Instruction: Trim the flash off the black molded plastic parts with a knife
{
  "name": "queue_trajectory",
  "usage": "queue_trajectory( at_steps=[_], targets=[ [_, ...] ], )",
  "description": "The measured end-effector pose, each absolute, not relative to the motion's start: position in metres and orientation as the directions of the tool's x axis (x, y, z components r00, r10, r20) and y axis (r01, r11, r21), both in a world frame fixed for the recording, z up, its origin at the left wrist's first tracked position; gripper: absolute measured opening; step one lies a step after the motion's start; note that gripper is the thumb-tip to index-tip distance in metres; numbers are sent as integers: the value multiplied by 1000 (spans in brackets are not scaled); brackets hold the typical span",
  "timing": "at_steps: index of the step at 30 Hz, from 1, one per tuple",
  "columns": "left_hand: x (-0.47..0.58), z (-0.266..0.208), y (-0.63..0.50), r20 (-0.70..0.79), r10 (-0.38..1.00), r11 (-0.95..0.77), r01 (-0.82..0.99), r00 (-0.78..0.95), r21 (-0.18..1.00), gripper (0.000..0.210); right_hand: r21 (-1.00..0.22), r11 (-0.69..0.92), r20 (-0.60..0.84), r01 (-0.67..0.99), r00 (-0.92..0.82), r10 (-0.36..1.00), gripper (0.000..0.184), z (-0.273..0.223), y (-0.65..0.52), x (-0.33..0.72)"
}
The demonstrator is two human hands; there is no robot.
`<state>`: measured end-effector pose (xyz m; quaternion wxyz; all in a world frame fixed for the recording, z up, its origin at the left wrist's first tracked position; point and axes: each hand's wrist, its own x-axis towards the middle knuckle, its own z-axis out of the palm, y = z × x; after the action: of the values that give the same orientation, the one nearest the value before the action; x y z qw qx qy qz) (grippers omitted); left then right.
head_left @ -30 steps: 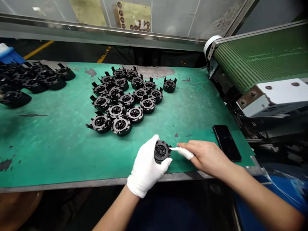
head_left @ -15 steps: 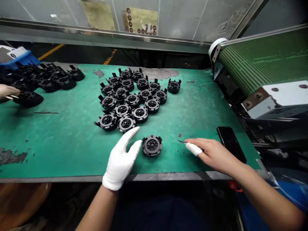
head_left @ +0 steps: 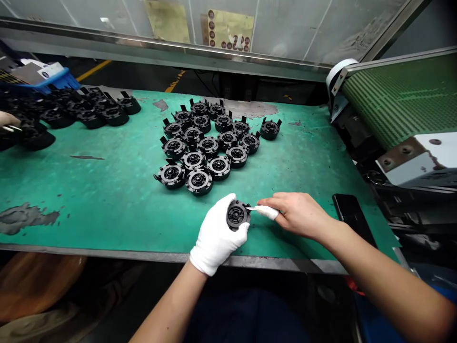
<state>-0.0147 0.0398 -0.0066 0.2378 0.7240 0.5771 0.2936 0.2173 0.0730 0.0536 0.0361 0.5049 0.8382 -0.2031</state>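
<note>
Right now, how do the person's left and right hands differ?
The left hand wears a white glove; the right hand is bare except for a white thumb cover. The left hand grips a round black part; the right hand holds a thin tool, its tip at that part's edge. Both hold something.

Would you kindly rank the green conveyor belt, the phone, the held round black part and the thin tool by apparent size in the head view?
1. Green conveyor belt, cut off by the frame
2. Phone, partly hidden
3. Round black part in the left hand
4. Thin tool in the right hand
</note>
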Motion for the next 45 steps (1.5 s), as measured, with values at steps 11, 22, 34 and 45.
queue_trajectory(
  at_steps=[11, 22, 34, 45],
  targets=[
    [-50, 17, 45, -58, 955, -114, 539, 291, 834, 53, -202, 93, -241, 975, -142, 960, 44, 40, 90, 280],
    [-43, 8, 32, -23, 989, -70, 601, 146, 796, 91, -453, 413, -232, 790, -551, 801, 39, 52, 59, 200],
    [-51, 17, 38, -90, 957, -100, 607, 275, 788, 94, -216, 106, -250, 971, -160, 955, 44, 42, 113, 248],
    [-51, 29, 34, -215, 922, -1, 556, 323, 831, 101, -521, 406, -223, 751, -579, 784, 48, 35, 43, 225]
  ],
)
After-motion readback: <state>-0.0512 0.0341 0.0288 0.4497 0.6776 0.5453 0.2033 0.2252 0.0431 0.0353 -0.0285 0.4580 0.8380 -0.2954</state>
